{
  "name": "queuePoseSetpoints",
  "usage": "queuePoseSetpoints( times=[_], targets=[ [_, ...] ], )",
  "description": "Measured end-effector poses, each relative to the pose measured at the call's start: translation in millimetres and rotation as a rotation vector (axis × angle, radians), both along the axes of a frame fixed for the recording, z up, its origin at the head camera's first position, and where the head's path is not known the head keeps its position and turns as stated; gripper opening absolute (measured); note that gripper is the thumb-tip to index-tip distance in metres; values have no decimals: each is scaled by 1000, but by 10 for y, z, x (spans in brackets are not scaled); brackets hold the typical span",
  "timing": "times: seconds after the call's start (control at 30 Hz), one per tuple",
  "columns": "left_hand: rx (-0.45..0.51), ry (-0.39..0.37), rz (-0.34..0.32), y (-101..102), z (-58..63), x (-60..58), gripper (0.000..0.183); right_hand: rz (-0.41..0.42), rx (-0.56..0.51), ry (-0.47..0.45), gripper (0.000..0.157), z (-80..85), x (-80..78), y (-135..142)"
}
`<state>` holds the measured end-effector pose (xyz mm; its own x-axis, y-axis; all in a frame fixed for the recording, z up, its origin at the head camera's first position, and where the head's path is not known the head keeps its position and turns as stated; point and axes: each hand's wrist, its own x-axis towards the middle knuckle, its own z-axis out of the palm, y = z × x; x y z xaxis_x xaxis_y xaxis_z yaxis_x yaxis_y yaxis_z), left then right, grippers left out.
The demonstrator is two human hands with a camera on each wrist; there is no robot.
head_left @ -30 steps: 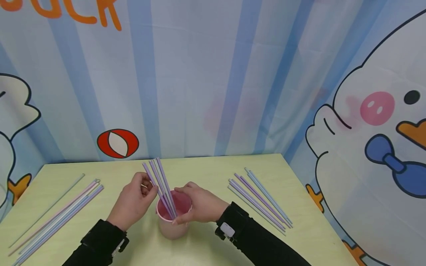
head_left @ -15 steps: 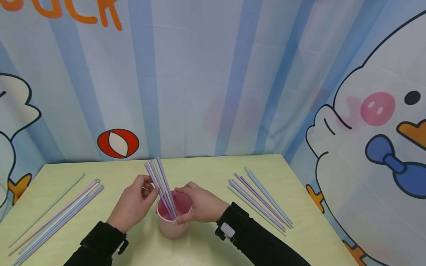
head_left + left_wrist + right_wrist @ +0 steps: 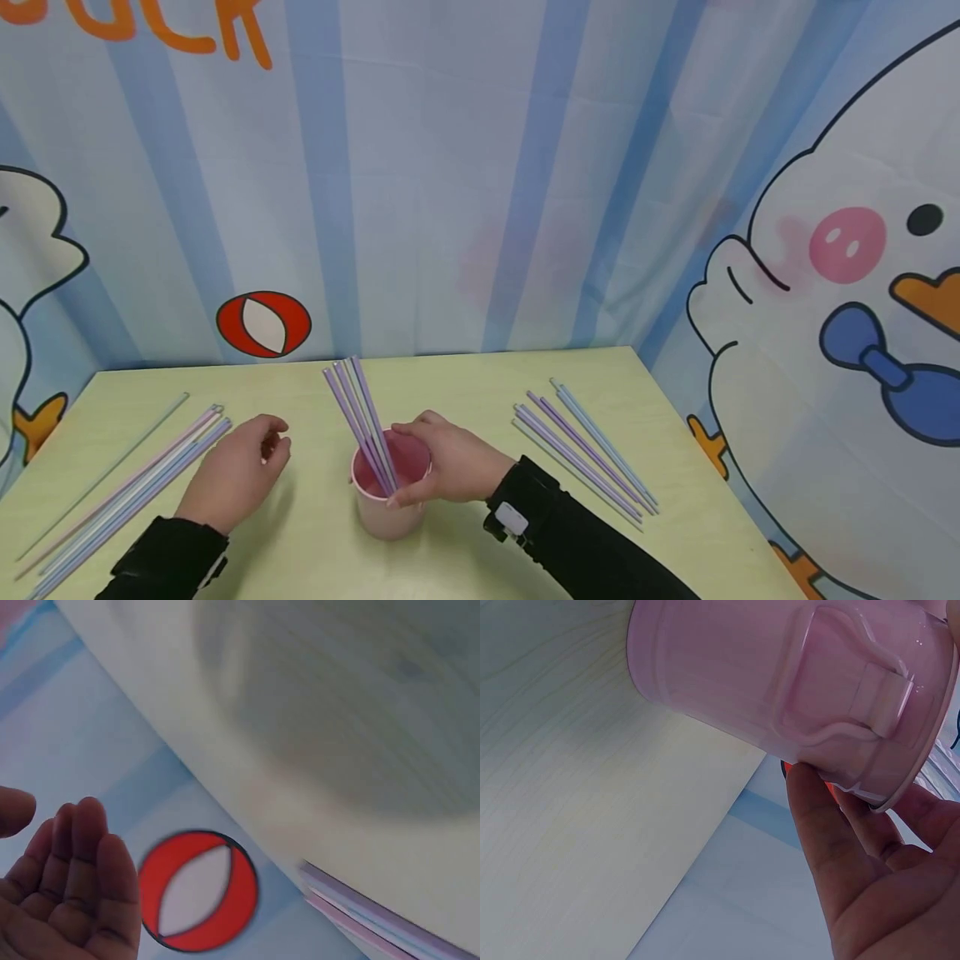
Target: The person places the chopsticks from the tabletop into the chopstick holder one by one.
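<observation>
Here is the left hand (image 3: 236,475), fingers loosely bent, thumb set apart, nothing in its grasp, hanging over the pale, faintly wood-grained counter (image 3: 465,387), between the bucket and the sticks on its left. Over to the right hand (image 3: 453,458), and that one has hold of the rim of the pink bucket (image 3: 390,518), thumb at the near edge, fingers bent around the far side. The bucket stands upright on the counter, round and smooth, with a soft gloss, and the right wrist view picks out a raised loop on its wall. Inside it, a handful of slim, straight lilac sticks (image 3: 371,437) leans to the left, tops well above the rim. Out on the left, a bundle of long sticks (image 3: 142,489) lies slantwise in pink, whitish and lilac, a single greenish stick (image 3: 102,476) just beside it. Across on the right, shorter sticks (image 3: 577,462) in lilac, purple and pale blue lie in a loose fan. Behind it all hangs the blue-striped cloth (image 3: 427,208), lightly creased, printed with a red-and-white oval (image 3: 262,325).
</observation>
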<state>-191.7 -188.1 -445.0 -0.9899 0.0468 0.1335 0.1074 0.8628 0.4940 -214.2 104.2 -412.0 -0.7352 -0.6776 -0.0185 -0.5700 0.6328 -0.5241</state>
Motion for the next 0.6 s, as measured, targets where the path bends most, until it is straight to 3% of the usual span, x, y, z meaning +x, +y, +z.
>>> queuePoseSetpoints(
  times=[0.17,0.33,0.47,0.6],
  targets=[
    [-151,44,-13,-423,-143,-33,27,-2,3,2,93,5,1,-1],
    [-290,78,26,-731,-247,-25,31,-7,4,6,93,8,6,0],
    [-354,62,63,-855,-309,4,27,-8,2,9,92,15,12,0],
    [-377,-10,59,-925,-345,23,24,-9,1,9,92,18,13,-3]
  ],
)
